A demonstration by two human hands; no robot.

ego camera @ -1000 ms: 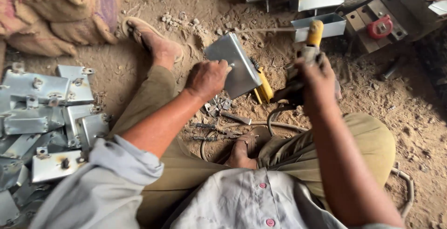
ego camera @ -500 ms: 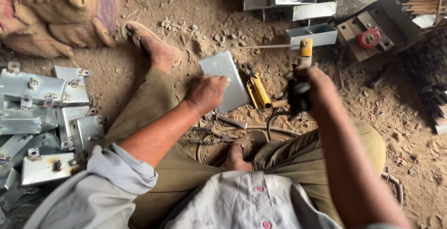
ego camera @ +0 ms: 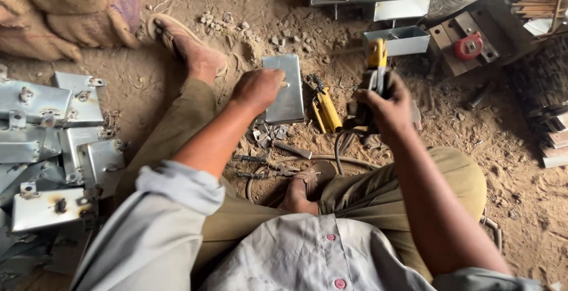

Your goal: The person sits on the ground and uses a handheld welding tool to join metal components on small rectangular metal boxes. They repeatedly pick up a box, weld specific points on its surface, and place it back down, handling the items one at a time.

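I sit on a dirt floor. My left hand (ego camera: 258,89) grips the near left edge of a flat grey metal plate (ego camera: 286,90) that lies on the ground in front of me. My right hand (ego camera: 386,109) is closed on a yellow-and-black welding electrode holder (ego camera: 376,60), held upright just right of the plate, with a thin rod pointing left from its tip. A black cable (ego camera: 340,144) runs from the holder toward my lap. A yellow-handled tool (ego camera: 327,111) lies between the plate and my right hand.
A pile of grey metal boxes with welded tabs (ego camera: 53,143) lies at my left. More metal boxes (ego camera: 395,39) stand at the back, beside a red-knobbed fixture (ego camera: 468,46). Sacks (ego camera: 71,4) sit at the far left. Small metal pieces (ego camera: 269,132) lie near my foot.
The plate was tilted up in my left hand and now lies flat on the ground. My right hand with the holder stayed to its right.
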